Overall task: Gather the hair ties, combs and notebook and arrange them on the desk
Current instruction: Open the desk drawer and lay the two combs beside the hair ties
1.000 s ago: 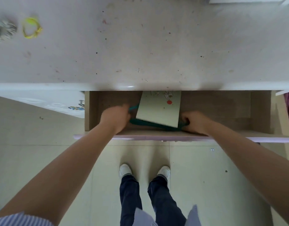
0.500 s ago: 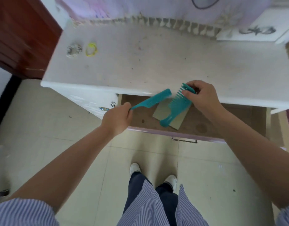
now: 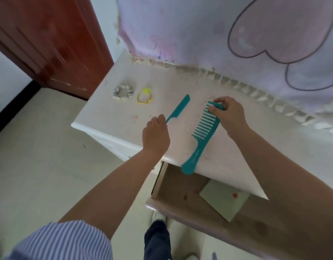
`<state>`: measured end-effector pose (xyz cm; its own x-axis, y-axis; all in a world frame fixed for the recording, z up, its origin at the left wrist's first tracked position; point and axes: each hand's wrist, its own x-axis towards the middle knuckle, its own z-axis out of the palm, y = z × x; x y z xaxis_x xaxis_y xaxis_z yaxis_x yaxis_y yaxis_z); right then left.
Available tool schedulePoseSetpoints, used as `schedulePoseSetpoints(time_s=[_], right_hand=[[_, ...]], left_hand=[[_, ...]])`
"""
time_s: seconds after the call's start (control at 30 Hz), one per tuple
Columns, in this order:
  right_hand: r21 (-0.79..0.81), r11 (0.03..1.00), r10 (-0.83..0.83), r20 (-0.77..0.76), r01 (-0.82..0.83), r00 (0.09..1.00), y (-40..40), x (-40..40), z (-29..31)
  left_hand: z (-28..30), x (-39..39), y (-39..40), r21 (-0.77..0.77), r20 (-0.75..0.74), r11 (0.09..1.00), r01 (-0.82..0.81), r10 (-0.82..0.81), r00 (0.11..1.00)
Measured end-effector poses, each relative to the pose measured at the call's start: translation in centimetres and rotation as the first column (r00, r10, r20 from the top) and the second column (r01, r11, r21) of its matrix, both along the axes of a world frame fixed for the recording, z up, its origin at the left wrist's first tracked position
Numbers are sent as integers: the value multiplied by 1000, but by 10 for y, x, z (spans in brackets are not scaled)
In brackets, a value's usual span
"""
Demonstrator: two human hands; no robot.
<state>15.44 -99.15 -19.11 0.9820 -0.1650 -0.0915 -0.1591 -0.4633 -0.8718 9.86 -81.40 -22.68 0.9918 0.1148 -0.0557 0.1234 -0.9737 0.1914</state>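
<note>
notebook (image 3: 225, 202): pale green w/ a small red dot, lying flat in the open drawer (image 3: 180, 186) at about 5 o'clock, far corner tucked under the desk (image 3: 180, 79) edge.
wide-tooth comb (image 3: 201, 138): teal, on the desk top at centre, teeth pointing to 10 o'clock, handle end hanging past the front edge above the drawer.
right hand (image 3: 230, 115): at approx 1 o'clock, fingertips pinched on the far toothed end of the wide-tooth comb.
left hand (image 3: 156, 135): dead centre, curled closed round the thin handle tip of the tail comb (image 3: 178, 108).
tail comb: teal, slim, running toward 1 o'clock on the desk, just left of the wide-tooth comb, not touching it.
yellow hair tie (image 3: 144, 95): at 11 o'clock, on the desk past the tail comb.
grey scrunchie (image 3: 123, 91): just left of the yellow hair tie, near the desk's left edge.
</note>
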Motion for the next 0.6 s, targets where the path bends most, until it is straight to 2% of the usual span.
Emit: schedulePoseSetpoints(time_s=[0.17, 0.3, 0.37, 0.47, 0.53, 0.6], right_hand=[[-116, 990, -78, -8, 77, 997, 31, 58, -40], [-439, 898, -30, 6, 29, 1000, 40, 72, -70], [-531, 846, -7, 68, 42, 998, 42, 74, -79], [-554, 821, -69, 143, 138, 987, 42, 77, -86], [-522, 834, -99, 181, 181, 978, 40, 78, -87], [-487, 859, -63, 211, 160, 976, 40, 78, -87]], left_hand=[[-24, 33, 11, 102, 108, 992, 71, -82, 991], [-43, 35, 14, -8, 177, 997, 79, -77, 981], [-48, 37, 14, -73, 190, 992, 104, -89, 978], [-50, 37, 14, -164, 151, 965, 202, -178, 972], [-50, 35, 12, -184, 118, 953, 240, -221, 968], [-51, 32, 12, -164, 88, 952, 258, -247, 965]])
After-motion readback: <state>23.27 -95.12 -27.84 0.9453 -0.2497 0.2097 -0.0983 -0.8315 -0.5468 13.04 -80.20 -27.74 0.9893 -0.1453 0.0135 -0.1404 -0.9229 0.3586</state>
